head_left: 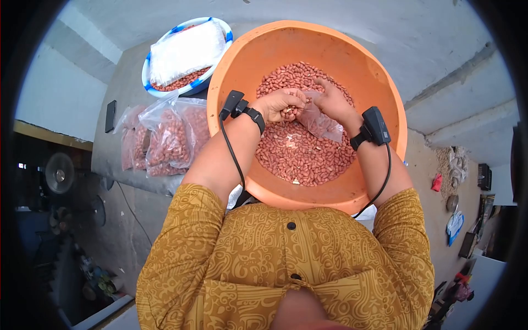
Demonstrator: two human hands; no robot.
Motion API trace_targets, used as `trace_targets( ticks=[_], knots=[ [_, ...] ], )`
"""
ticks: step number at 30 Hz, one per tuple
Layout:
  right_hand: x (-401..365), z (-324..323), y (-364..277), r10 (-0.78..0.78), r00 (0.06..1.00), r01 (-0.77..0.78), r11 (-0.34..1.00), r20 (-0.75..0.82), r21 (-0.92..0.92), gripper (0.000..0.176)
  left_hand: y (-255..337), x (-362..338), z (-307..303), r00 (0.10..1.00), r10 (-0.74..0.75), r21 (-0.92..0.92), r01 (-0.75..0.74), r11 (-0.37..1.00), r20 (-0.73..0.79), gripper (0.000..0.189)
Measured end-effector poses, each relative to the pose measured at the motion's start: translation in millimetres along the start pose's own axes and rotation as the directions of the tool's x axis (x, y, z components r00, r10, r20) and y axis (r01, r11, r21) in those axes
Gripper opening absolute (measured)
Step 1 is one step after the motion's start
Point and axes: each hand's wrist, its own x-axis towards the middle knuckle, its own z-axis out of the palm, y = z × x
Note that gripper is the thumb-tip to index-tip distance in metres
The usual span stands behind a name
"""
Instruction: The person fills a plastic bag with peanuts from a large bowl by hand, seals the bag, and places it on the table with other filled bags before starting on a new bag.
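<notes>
A big orange basin in front of me holds a bed of red-skinned peanuts, with a few pale bits among them. Over the peanuts, my left hand is closed around a small handful of them, at the mouth of a clear plastic bag. My right hand grips that bag at its upper edge, with the thumb and fingers partly hidden by the plastic. The bag hangs tilted above the peanuts and looks mostly flat.
Filled bags of peanuts stand left of the basin. Behind them, a blue-and-white tub carries more peanuts under a stack of clear plastic bags. A dark phone lies at the left. A fan stands farther left.
</notes>
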Motion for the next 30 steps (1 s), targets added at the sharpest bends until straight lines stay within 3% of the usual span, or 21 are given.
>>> trace_targets(
  ticks=[2, 6, 9, 12, 15, 18, 21, 24, 27, 29, 30],
  knots=[
    [0, 4, 0, 0.005, 1.0, -0.004, 1.0, 0.016, -0.01, 0.058, -2, 3, 12, 0.989, 0.029, -0.05, -0.037, 0.998, -0.144, 0.008],
    [1, 16, 2, -0.065, 0.997, 0.065, 0.998, 0.031, 0.009, 0.058, -5, 11, 12, 0.967, 0.075, -0.088, -0.099, 0.991, -0.244, 0.006],
    [-5, 21, -6, -0.053, 0.998, 0.053, 0.999, 0.034, 0.002, 0.058, -1, 8, 28, 0.907, 0.076, -0.178, -0.162, 0.971, -0.415, 0.007],
    [-1, 28, -2, -0.125, 0.992, 0.125, 0.992, 0.026, -0.011, 0.057, -10, 23, 10, 0.909, 0.241, -0.21, -0.324, 0.922, -0.341, 0.01],
    [-3, 23, -6, -0.119, 0.993, 0.119, 0.993, -0.009, -0.019, 0.056, -9, 23, 11, 0.935, 0.187, -0.193, -0.252, 0.948, -0.302, 0.019],
    [-5, 15, -8, -0.058, 0.998, 0.054, 0.98, 0.015, 0.191, 0.055, 3, 5, 33, 0.954, 0.153, -0.155, -0.197, 0.968, -0.258, 0.028],
    [2, 17, 2, -0.071, 0.997, 0.074, 0.982, -0.026, 0.176, 0.055, 8, 2, 35, 0.957, 0.156, -0.236, -0.214, 0.948, -0.243, 0.036],
    [2, 15, 1, 0.005, 1.0, 0.001, 0.978, -0.029, 0.208, 0.054, 15, -3, 33, 0.945, 0.092, -0.17, -0.151, 0.974, -0.314, 0.036],
    [8, 15, 8, 0.022, 0.998, -0.002, 0.959, -0.065, 0.284, 0.054, 0, 14, -1, 0.786, 0.351, 0.344, -0.188, 0.92, -0.509, 0.036],
    [3, 11, 2, 0.026, 0.998, -0.006, 0.95, -0.059, 0.314, 0.054, -5, 17, -22, 0.606, 0.606, 0.791, 0.064, 0.608, -0.515, 0.033],
    [1, 10, -1, 0.026, 0.998, -0.006, 0.945, -0.055, 0.327, 0.054, -8, 19, -31, 0.526, 0.725, 0.895, 0.234, 0.379, -0.444, 0.031]
  ],
)
